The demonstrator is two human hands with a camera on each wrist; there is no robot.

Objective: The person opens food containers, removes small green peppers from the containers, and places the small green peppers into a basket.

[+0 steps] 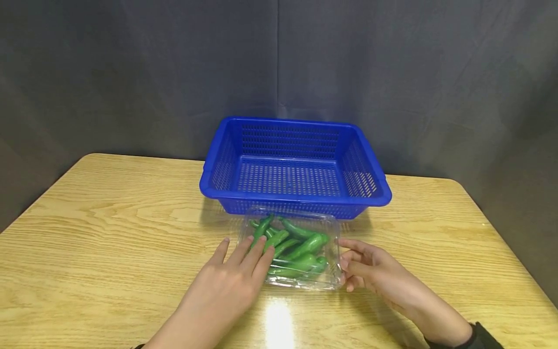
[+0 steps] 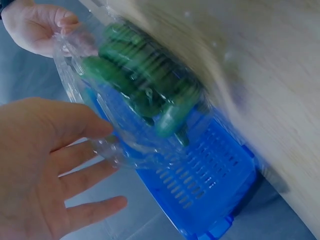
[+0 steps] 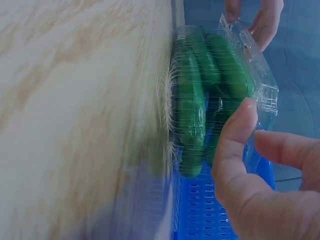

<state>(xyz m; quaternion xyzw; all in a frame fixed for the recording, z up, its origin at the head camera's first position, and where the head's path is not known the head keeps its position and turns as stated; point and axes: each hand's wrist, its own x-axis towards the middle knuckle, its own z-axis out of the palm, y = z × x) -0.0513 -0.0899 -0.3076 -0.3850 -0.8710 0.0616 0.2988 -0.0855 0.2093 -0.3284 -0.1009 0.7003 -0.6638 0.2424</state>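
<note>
A clear plastic clamshell container (image 1: 332,281) lies on the table with several green peppers (image 1: 307,247) inside. Over its left side rests my left hand (image 1: 226,286), fingers nearly straight, the tips on the plastic. In the left wrist view, the left hand's thumb and fingers (image 2: 87,175) are spread around the container's edge. My right hand (image 1: 375,266) is at the opposite side, thumb and index finger pinching the rim. The right wrist view shows that fingertip and thumb (image 3: 282,147) at the lid's edge, close to the peppers (image 3: 190,100).
Right behind the container stands a blue perforated plastic basket (image 1: 296,198), with nothing inside. Both are on a wooden table (image 1: 109,232). A dark grey curtain (image 1: 131,72) hangs behind the table's far edge.
</note>
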